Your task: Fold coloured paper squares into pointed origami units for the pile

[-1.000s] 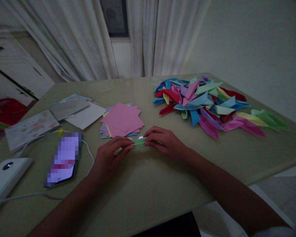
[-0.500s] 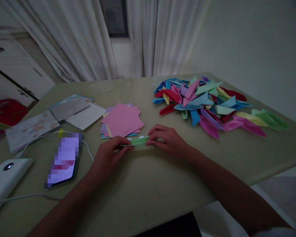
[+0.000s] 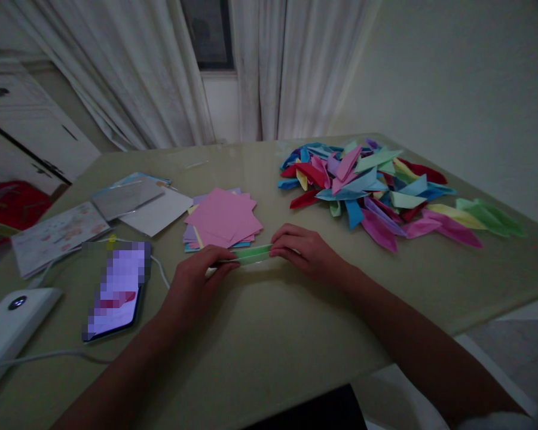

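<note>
A narrow folded strip of green paper [image 3: 253, 254] stretches between my two hands, just above the table. My left hand [image 3: 200, 276] pinches its left end between thumb and fingers. At the other end, my right hand [image 3: 303, 249] grips the paper with the thumb below and the fingers on top. The fingers cover both ends of the strip. Right behind the hands lies a stack of square coloured paper [image 3: 224, 215], pink sheets uppermost, with yellow, purple and blue edges showing.
A heap of folded coloured paper pieces [image 3: 354, 179] spreads over the back right of the table [image 3: 269, 346]. On the left are a phone [image 3: 119, 289] with its cable, a white device [image 3: 15, 334] and flat packets [image 3: 60, 236]. A dark object [image 3: 309, 412] sits at the front edge.
More of the green strip shows between my hands. My left hand has shifted slightly left, and the white bits behind the strip are no longer visible.
</note>
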Motion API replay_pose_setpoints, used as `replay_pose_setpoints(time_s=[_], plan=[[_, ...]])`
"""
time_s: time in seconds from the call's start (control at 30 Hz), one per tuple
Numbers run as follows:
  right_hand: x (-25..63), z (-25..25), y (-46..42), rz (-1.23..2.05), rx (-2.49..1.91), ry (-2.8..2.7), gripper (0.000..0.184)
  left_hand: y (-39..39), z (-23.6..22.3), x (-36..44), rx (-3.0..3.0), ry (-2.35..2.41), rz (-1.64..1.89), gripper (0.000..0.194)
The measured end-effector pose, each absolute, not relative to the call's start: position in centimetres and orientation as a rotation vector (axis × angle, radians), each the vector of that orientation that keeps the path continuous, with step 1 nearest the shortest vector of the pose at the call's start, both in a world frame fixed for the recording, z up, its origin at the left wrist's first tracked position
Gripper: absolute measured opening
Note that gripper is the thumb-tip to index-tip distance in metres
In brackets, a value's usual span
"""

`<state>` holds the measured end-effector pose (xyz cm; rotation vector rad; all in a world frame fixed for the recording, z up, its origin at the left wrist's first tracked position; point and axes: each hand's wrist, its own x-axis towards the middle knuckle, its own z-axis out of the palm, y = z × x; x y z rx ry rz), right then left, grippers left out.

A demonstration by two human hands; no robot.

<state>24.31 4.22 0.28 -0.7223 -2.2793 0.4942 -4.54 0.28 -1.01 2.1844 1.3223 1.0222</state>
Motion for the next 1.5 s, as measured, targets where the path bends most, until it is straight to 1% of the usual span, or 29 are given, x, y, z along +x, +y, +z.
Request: replay_pose_setpoints(time_s=[0.17, 0.27, 0.43, 0.63, 0.77, 0.83, 0.93, 1.03, 1.13, 1.23, 1.27, 1.3, 1.33, 1.37, 1.4, 1.47, 1.5], plan=[[24.7, 0.3, 4.5, 0.636, -0.724, -2.231, 0.015, 0.2, -1.0, -4.7, 2.265, 1.294, 1.000, 0.007], [24.9, 0.3, 4.5, 0.646, -0.716, -2.261, 0.012, 0.0, -1.2, -4.7, 2.356, 1.285, 0.926, 0.008], [25.2, 0.1, 4.8, 0.630, -0.726, -2.280, 0.016, 0.0, -1.3, -4.8, 2.374, 1.218, 0.959, 0.017], [25.7, 0.3, 5.4, 0.732, -0.741, -2.258, 0.021, 0.2, -1.3, -4.9, 2.274, 1.069, 0.958, 0.015], [25.9, 0.7, 5.4, 0.893, -0.767, -2.236, 0.022, 0.3, -1.4, -5.0, 2.192, 0.986, 0.901, 0.019], [26.1, 1.0, 5.4, 0.956, -0.751, -2.233, 0.023, 0.5, -1.3, -5.0, 2.140, 0.977, 0.887, 0.016], [26.5, 1.3, 5.6, 0.958, -0.729, -2.195, 0.023, 0.7, -0.8, -4.8, 2.018, 1.002, 0.908, 0.012], [26.8, 1.7, 5.6, 0.922, -0.730, -2.181, 0.022, 0.8, -0.3, -4.6, 1.952, 0.991, 0.906, 0.019], [26.4, 2.3, 5.1, 0.859, -0.719, -2.219, 0.030, 0.8, -0.5, -4.6, 2.002, 0.947, 0.877, 0.021], [26.1, 3.6, 4.4, 0.781, -0.730, -2.293, 0.038, 0.8, -1.0, -4.8, 1.984, 0.943, 0.895, 0.014], [26.3, 4.1, 4.2, 0.743, -0.752, -2.304, 0.038, 0.8, -1.2, -4.8, 1.937, 0.959, 0.926, 0.019], [26.8, 4.5, 4.1, 0.698, -0.777, -2.306, 0.036, 0.8, -1.5, -4.8, 1.884, 0.994, 0.964, 0.033], [27.6, 4.9, 3.9, 0.606, -0.829, -2.272, 0.032, 0.9, -1.8, -4.8, 1.854, 1.046, 1.006, 0.046], [28.8, 5.2, 3.8, 0.532, -0.874, -2.222, 0.029, 1.0, -2.1, -4.8, 1.863, 1.112, 1.038, 0.056], [30.3, 5.5, 3.7, 0.442, -0.945, -2.136, 0.027, 1.1, -2.5, -4.7, 1.933, 1.196, 1.051, 0.058], [33.9, 5.9, 3.6, 0.102, -1.270, -1.744, 0.027, 1.5, -3.3, -4.6, 2.211, 1.351, 0.986, 0.054], [35.9, 6.0, 3.6, -0.084, -1.411, -1.528, 0.030, 1.7, -3.7, -4.6, 2.336, 1.413, 0.930, 0.054]])
